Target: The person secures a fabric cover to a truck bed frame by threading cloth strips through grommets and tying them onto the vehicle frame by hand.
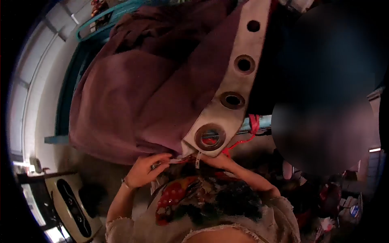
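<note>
A large mauve curtain (133,93) is spread in front of me, with a pale header band (216,113) along its right side. Several round eyelets run down the band, the nearest eyelet (210,137) just above my hands. My right hand (219,161) grips the band's lower corner, its fingers partly hidden by the cloth. Beside those fingers hangs a small white label (198,160). At the curtain's bottom edge my left hand (148,168) is closed in a pinch. Something small, dark and shiny shows at its fingers; I cannot make out what it is.
A teal frame (63,97) stands under and beside the curtain. Red ribbon (254,123) is tied round a bar at right. A beige machine with a dark slot (71,202) is at lower left. A blurred round patch covers the right side; cluttered items lie below it.
</note>
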Tool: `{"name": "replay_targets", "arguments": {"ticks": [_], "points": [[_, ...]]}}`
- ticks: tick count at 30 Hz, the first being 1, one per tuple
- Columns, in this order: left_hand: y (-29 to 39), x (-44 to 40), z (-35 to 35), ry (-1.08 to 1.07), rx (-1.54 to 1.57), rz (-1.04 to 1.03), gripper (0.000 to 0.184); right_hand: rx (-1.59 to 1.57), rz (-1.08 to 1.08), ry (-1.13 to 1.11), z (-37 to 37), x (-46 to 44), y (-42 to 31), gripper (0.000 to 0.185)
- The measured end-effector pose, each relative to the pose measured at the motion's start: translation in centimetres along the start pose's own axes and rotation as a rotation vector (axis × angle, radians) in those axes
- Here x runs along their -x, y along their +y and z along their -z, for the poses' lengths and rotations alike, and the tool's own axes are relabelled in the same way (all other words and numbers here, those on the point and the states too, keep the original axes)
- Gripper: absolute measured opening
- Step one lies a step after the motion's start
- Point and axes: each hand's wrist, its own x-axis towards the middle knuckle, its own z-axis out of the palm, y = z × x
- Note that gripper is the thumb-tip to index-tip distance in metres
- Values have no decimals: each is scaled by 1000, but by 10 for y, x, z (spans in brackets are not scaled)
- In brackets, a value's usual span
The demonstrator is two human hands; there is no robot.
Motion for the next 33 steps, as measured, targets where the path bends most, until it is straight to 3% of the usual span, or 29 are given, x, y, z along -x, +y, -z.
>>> {"name": "replay_targets", "arguments": {"ticks": [5,7,8,12,13,15,19,22,24,27,29,31,33], "points": [[33,-12,30,9,34,-192,34,-178,197,401,51,74,-56,34],[46,-24,31,9,62,-232,33,-413,145,750,80,101,-87,30],[52,-29,31,8,96,-266,33,-455,110,893,95,113,-104,35],[67,-43,32,48,-163,-423,33,-351,381,1191,155,157,-135,42],[70,-48,30,35,-157,-414,33,-231,126,1282,183,178,-135,36],[72,-58,24,120,-191,-457,35,-233,334,1276,190,176,-153,49],[82,-70,18,178,-248,-469,36,-420,457,1344,205,177,-158,43],[81,-74,13,255,-343,-445,41,-426,378,1260,213,168,-159,31],[81,-78,11,308,-665,-464,46,-477,326,1213,239,163,-140,31],[67,-85,8,335,-739,-450,49,-541,291,1144,242,155,-135,34],[59,-84,10,266,-668,-428,47,-563,289,1126,218,143,-149,37],[55,-82,14,200,-596,-409,46,-416,500,971,188,132,-156,34],[54,-83,17,201,-447,-405,30,-304,635,955,191,112,-142,35]]}}
